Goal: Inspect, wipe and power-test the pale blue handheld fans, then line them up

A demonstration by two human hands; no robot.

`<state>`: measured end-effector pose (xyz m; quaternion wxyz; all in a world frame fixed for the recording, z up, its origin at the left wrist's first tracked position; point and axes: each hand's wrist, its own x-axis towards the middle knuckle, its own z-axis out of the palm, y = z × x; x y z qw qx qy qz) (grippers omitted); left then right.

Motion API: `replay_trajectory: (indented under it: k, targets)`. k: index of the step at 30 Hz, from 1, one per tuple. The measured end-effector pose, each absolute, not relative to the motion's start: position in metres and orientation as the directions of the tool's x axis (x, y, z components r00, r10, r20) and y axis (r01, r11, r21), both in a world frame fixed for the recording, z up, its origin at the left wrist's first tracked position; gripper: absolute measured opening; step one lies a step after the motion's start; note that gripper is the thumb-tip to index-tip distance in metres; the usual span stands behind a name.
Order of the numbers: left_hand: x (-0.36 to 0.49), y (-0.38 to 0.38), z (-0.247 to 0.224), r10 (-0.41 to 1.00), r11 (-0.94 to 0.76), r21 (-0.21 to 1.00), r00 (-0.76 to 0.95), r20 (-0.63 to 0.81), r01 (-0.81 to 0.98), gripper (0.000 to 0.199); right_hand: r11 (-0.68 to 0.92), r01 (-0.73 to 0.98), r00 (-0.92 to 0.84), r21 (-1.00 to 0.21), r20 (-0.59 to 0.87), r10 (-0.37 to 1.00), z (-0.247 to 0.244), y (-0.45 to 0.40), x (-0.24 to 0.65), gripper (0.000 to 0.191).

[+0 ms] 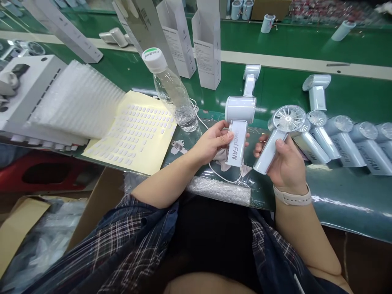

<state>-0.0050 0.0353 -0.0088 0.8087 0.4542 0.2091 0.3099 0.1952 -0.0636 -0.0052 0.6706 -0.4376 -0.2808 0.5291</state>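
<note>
One lettered handheld fan (237,143) here in the left hand (211,143), fingers curled round it, over the tabletop's (330,192) front edge; right hand (289,165) wraps a grille-up fan (271,151), perhaps touching the row of fans (347,141) rightward.

you've got one lettered fan (238,130) in your left hand (211,143), one face-up fan (269,153) in your right hand (288,163). two fans behind (317,98), at least five in the right-side row (349,149). one bottle (174,94), one yellow sheet (154,157), two open white boxes (207,57).
</note>
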Motion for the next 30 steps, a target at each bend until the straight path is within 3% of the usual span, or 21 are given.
replay_trajectory:
  k: [10,18,21,24,27,30]
  targets:
    - [-0.007,0.033,-0.011,0.660,0.358,0.894,0.750,-0.038,-0.270,0.063,0.167,-0.416,0.361,-0.894,0.006,0.933,-0.009,-0.066,0.197,0.038]
    - [-0.008,0.034,-0.007,0.662,0.276,0.924,0.749,0.017,-0.265,0.074,0.227,-0.399,0.358,-0.889,0.076,0.930,-0.009,-0.066,0.191,0.031]
    - [-0.008,0.035,-0.006,0.675,0.126,0.962,0.731,0.097,-0.244,0.060,0.259,-0.307,0.376,-0.916,0.133,0.917,-0.016,-0.065,0.191,0.035]
    - [-0.008,0.036,-0.009,0.686,-0.121,0.973,0.692,0.226,-0.197,0.043,0.336,-0.075,0.381,-0.939,0.285,0.880,-0.019,-0.066,0.191,0.047]
    - [-0.009,0.039,-0.013,0.651,-0.326,0.926,0.665,0.366,-0.191,0.036,0.431,0.069,0.257,-0.900,0.433,0.864,-0.015,-0.067,0.191,0.060]
    - [-0.010,0.044,-0.016,0.569,-0.529,0.822,0.631,0.528,-0.210,0.032,0.483,0.178,0.202,-0.857,0.513,0.834,-0.009,-0.068,0.192,0.056]
